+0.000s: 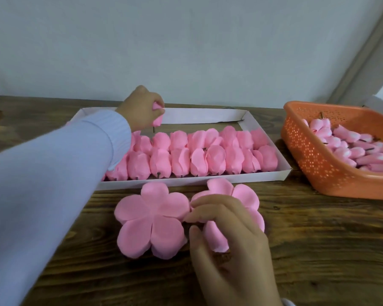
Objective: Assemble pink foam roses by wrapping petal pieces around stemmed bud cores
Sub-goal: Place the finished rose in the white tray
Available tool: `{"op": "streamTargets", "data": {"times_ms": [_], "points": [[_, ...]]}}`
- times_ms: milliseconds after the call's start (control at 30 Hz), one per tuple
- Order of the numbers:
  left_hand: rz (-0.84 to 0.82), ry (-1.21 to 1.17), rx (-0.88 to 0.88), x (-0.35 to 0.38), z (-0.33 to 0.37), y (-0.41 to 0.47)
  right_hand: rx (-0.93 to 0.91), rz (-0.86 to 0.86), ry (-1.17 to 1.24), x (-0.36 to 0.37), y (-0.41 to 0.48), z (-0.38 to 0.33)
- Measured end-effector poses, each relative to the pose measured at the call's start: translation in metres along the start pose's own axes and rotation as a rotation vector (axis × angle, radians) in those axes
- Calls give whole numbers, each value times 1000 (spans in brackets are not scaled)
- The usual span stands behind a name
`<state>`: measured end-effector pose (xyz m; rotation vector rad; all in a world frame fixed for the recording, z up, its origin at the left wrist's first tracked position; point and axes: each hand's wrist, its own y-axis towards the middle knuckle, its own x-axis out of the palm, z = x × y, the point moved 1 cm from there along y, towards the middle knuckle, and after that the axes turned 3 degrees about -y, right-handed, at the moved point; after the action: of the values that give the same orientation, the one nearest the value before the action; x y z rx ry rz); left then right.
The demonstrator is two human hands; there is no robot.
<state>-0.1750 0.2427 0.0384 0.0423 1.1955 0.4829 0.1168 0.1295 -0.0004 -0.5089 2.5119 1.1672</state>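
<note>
My left hand (142,108) is stretched over the far side of the white cardboard tray (208,180) and grips a wrapped pink foam rose (158,120), whose short dark stem points down. Two rows of wrapped pink roses (197,151) fill the near part of the tray. On the wooden table in front of the tray lie two flat pink five-petal pieces: the left petal piece (152,219) lies free, and my right hand (228,237) pinches the right petal piece (245,195) at its left edge, covering much of it.
An orange perforated plastic basket (314,155) at the right holds several pale pink stemmed bud cores (349,142). A pale wall stands behind the table. My left sleeve (53,184) crosses the tray's left end.
</note>
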Motion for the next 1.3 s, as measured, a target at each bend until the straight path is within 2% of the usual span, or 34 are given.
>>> {"op": "streamTargets", "data": {"times_ms": [133,233,467,567,967,1100,1200,1300], "points": [[-76,-56,-119,16,-5,1,9,-30,2,0,1,1],[-58,-86,-183,22,-11,1,28,-52,14,0,2,2],[-94,147,-140,10,-28,2,40,-79,13,0,1,1],[-178,228,-151,8,-33,1,45,-90,15,0,1,1],[-266,374,-288,6,-40,-8,66,-114,42,1,1,0],[-304,370,-257,5,-43,-5,82,-126,47,2,2,1],[-207,492,-142,-3,-38,-8,45,-151,28,1,1,2],[87,456,-20,-26,-28,-11,3,-180,-10,0,1,3]]}}
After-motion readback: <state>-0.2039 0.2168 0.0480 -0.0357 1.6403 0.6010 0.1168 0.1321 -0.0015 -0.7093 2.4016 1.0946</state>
